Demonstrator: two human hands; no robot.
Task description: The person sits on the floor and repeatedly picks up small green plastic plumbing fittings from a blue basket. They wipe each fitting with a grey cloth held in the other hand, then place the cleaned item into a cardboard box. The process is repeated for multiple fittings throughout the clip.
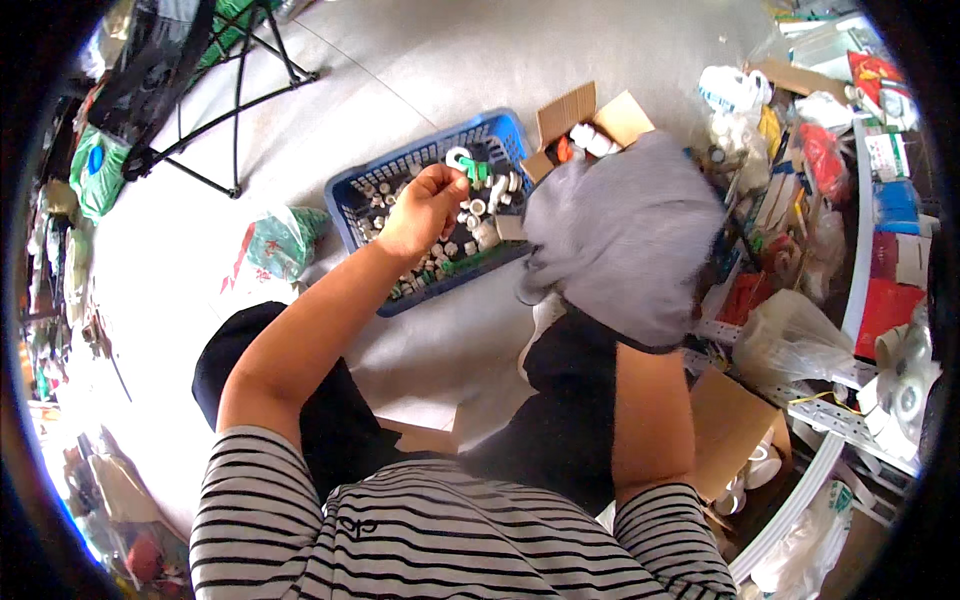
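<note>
My left hand [421, 214] is over a blue plastic basket [358, 288] on the floor. Its thumb and forefinger are pinched on a small green plastic fitting [475, 171], beside which a white ring [457, 155] shows. Many white pipe fittings [478, 207] lie loose in the basket, some green ones among them. A crumpled grey cloth [626, 232] covers the end of my right forearm [652, 420], so that my right hand is hidden. The cloth hangs by the basket's right end, partly in front of an open cardboard box [568, 112] with white fittings inside.
A green plastic bag [281, 244] lies left of the basket. Black folding-frame legs [237, 112] stand at upper left. Shelving with bags and boxes [892, 292] lines the right side. Near my right elbow is a cardboard box [731, 424] with white pipe parts.
</note>
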